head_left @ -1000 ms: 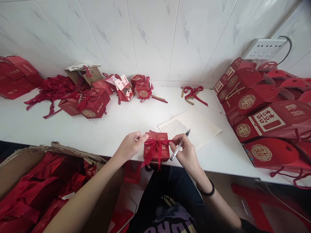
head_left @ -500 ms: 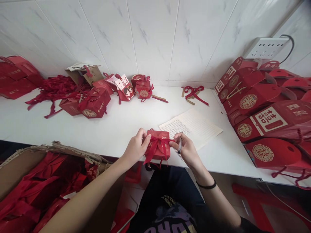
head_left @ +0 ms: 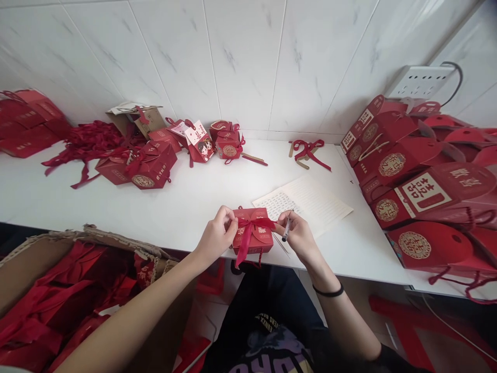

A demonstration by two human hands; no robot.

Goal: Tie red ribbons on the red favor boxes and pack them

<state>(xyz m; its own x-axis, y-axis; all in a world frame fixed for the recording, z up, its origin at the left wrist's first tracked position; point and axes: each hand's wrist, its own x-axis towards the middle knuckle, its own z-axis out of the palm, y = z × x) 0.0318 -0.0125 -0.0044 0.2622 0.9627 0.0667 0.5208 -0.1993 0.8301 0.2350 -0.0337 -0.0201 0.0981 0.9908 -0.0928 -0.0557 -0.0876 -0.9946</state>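
Note:
A small red gift box (head_left: pixel 261 239) with gold lettering sits at the table's front edge. Across its top runs a red ribbon (head_left: pixel 244 243) with a bow, one end hanging down the front. My left hand (head_left: pixel 217 233) is closed at the box's left side, pinching the ribbon's left loop. On the right, my right hand (head_left: pixel 295 235) pinches the ribbon's right part, pulling it out sideways. A pen (head_left: pixel 287 229) is tucked between that hand's fingers, pointing down. Right behind the box lies a sheet of paper (head_left: pixel 318 199) with handwriting on its left half.
Red gift boxes (head_left: pixel 151 165) and a heap of ribbons (head_left: pixel 93 140) stand back left. Many larger red boxes (head_left: pixel 419 202) crowd the right, below a power strip (head_left: pixel 421 82). A cardboard carton (head_left: pixel 155 243) of red boxes is at lower left. Loose ribbon (head_left: pixel 308 151) lies at the back.
My right hand has drawn slightly away from the box, and the ribbon's right part is stretched further out. The hanging ribbon end has swung a little to the right.

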